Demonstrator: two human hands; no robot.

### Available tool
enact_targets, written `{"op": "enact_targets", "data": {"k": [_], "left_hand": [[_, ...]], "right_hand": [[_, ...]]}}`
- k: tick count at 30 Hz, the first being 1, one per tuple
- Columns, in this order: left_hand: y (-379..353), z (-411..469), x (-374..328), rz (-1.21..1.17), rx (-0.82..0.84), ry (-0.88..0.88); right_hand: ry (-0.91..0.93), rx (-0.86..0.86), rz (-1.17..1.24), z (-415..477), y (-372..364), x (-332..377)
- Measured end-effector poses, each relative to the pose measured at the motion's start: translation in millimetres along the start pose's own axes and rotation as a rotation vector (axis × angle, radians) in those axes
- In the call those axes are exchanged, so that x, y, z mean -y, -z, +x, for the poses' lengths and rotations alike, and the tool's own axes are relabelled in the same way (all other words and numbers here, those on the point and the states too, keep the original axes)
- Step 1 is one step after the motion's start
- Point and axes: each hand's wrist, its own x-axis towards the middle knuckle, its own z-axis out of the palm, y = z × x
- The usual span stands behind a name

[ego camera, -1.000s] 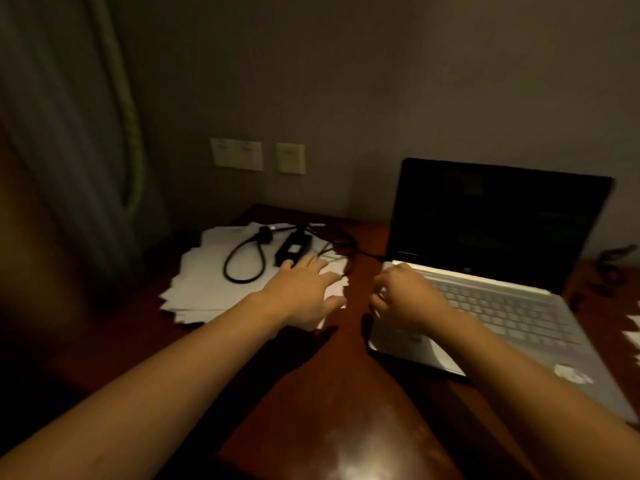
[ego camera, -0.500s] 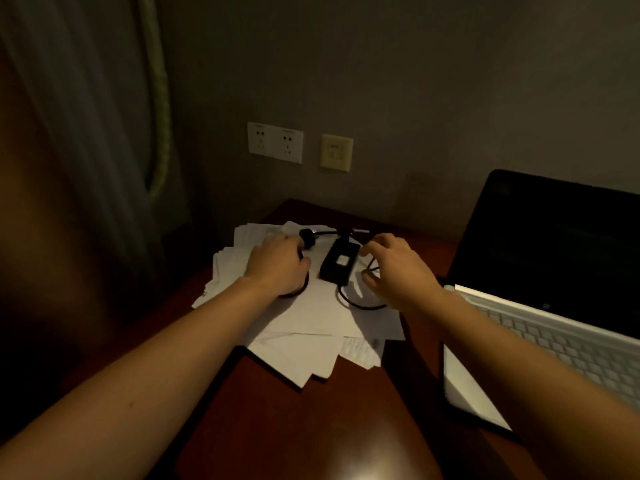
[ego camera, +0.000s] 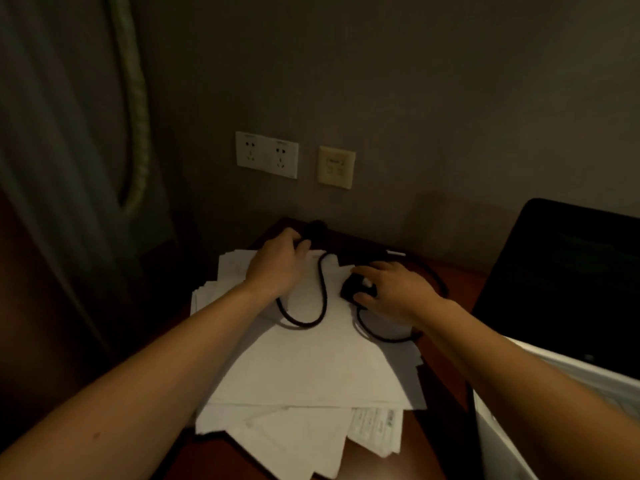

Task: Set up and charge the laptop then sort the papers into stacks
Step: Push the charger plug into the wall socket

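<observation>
— Charger brick (ego camera: 355,289) lies on the loose papers (ego camera: 311,368), left of the open laptop (ego camera: 561,289). What has hold of it?
— The right hand (ego camera: 398,294). Its fingers are spread and bent over it, with the thumb at the near side, so it is lightly clasped rather than gripped hard. The left hand (ego camera: 277,263) has its fingers curled round the plug (ego camera: 317,227) at the far edge of the surface (ego camera: 429,452), below the wall socket (ego camera: 266,154).
— So what might go wrong?
— The cable (ego camera: 325,292) loops across the top sheets. Lift the plug toward the socket and the loop could drag sheets along or sweep them off the edge.
— And the brick?
— If the slack runs out, it could be tugged out of that loose clasp. The laptop end could also snag; I cannot tell whether that end is plugged in.
— Anything at the socket?
— The light is dim and the plug is dark, so lining up the pins may take a second try.
</observation>
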Motion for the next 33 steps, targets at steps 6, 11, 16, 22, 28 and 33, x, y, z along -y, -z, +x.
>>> {"op": "enact_targets", "data": {"k": [6, 11, 16, 22, 28, 33], "left_hand": [[-3, 8, -22, -0.541, 0.103, 0.153], [2, -3, -24, -0.538, 0.123, 0.053], [28, -8, -18, -0.51, 0.113, -0.043], [64, -18, 0, -0.341, 0.066, -0.123], [86, -15, 5, -0.145, 0.006, -0.114], [91, 16, 6, -0.609, 0.049, 0.131]], "right_hand": [[-0.075, -0.36, 0.468, 13, 9, 16], [-0.199, -0.27, 1.368, 21, 44, 68], [-0.124, -0.092, 1.782, 33, 40, 87], [0.017, -0.071, 1.787, 28, 53, 115], [0.017, -0.231, 1.733, 29, 58, 148], [-0.077, -0.362, 1.506, 58, 57, 152]]}}
